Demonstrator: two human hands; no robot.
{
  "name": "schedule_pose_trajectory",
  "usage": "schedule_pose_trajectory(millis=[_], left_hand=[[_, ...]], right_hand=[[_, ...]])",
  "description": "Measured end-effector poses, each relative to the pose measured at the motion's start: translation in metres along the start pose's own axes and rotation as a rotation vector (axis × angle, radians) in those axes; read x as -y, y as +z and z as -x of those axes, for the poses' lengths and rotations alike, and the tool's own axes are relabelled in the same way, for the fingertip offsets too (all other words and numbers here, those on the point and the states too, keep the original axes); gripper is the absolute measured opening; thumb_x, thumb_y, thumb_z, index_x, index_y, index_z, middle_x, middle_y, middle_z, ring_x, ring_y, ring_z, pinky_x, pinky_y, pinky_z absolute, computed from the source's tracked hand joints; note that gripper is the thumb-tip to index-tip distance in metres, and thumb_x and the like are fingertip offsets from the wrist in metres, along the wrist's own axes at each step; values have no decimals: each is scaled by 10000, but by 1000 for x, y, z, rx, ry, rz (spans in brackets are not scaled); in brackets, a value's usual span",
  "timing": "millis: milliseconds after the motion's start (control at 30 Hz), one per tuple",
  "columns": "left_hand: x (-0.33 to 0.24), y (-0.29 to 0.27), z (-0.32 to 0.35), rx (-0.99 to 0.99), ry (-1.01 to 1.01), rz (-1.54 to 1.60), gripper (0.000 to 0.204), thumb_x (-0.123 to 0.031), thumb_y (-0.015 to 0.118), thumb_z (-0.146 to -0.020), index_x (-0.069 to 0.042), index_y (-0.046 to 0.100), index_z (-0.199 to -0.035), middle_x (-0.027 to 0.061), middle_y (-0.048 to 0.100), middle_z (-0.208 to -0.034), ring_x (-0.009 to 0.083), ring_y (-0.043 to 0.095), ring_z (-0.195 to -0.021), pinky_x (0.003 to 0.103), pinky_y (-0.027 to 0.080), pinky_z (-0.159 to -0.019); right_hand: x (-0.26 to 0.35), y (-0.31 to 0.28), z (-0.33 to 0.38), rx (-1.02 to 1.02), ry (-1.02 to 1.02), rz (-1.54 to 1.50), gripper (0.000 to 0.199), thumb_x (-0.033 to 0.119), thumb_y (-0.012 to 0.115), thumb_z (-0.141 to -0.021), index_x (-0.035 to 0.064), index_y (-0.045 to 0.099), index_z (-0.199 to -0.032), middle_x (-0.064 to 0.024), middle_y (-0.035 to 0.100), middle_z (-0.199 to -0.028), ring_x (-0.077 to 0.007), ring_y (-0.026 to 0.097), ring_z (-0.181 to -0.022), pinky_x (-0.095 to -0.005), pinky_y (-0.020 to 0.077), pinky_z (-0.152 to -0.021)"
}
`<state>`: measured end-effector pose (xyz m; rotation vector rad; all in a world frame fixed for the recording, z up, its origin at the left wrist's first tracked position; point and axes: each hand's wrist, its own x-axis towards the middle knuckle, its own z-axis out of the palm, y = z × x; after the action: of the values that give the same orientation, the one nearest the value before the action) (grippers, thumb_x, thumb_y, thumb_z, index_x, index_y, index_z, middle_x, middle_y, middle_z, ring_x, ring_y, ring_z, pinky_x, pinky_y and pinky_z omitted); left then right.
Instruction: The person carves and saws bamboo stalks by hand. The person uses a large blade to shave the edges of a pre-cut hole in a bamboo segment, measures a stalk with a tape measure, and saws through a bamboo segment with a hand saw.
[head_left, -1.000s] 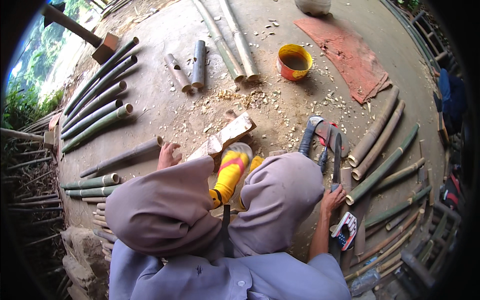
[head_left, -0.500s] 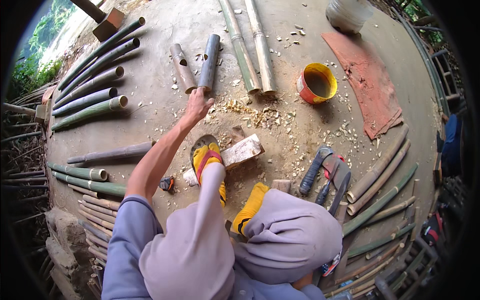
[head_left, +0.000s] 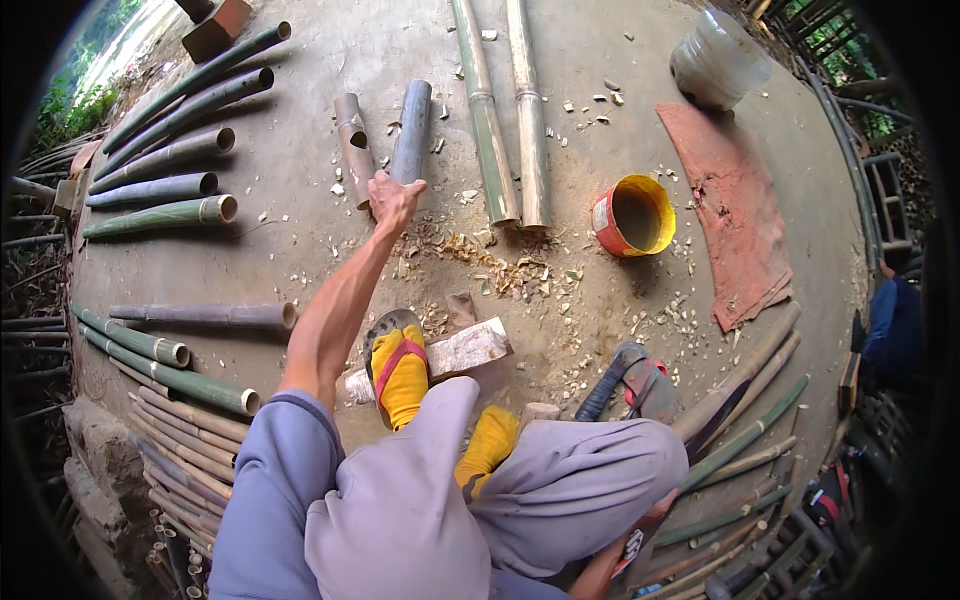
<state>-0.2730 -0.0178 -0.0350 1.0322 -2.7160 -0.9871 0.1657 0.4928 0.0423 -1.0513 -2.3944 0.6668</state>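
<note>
Grey bamboo tube (head_left: 411, 130), a short cut length, lies on the concrete floor (head_left: 300, 150) beside a brownish notched tube (head_left: 351, 145). The left hand (head_left: 393, 196) reaches to its near end, fingers curled loosely at it, grip not yet closed. This looks like the pick-up step; next the fingers need to wrap the tube. The right hand (head_left: 655, 510) is mostly hidden behind the knee, state unclear.

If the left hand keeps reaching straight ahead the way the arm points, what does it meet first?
The left hand already sits at the near ends of two short bamboo pieces; going straight on, it likely meets the grey bamboo piece first, though whether they already touch is unclear.
</note>
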Motion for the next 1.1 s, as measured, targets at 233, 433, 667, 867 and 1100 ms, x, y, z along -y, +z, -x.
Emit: schedule_pose_trajectory(millis=[233,433,667,867,1100], left_hand=[[-45,-131,21,-340,354,629,587,-299,809,-654,17,607,-1105,106,661,-964,172,628,-854,268,487,-796],[-55,-222,92,-63,497,1270,362,-158,628,-816,17,498,-1106,154,621,-953,247,655,-813,341,546,-704],[-29,-243,165,-17,329,1355,377,-151,650,-801,5,495,-1106,144,594,-903,249,635,-749,366,544,-673],[-17,-209,187,70,189,1327,395,-134,655,-800,1,482,-1129,143,600,-914,258,636,-772,365,539,-686],[15,-168,179,17,240,1270,417,-99,652,-797,1,459,-1153,162,586,-950,264,625,-803,399,547,-734]], right_hand=[[114,-50,-107,-37,66,-206,370,139,699,-795,6,488,-1069,-45,553,-708,-105,503,-501,-265,414,-433],[190,-87,-111,44,-239,-563,375,211,590,-878,-9,483,-1162,-56,510,-769,-120,481,-634,-267,435,-549],[236,-35,-13,517,-150,-655,353,83,643,-824,43,442,-1110,-23,522,-809,-90,514,-665,-254,449,-594],[230,55,87,719,-405,-394,391,216,648,-815,0,471,-1089,-118,629,-793,-244,642,-701,-377,511,-625],[264,85,114,966,-302,-403,413,221,651,-825,7,441,-1109,-195,633,-796,-332,656,-709,-392,516,-622]])
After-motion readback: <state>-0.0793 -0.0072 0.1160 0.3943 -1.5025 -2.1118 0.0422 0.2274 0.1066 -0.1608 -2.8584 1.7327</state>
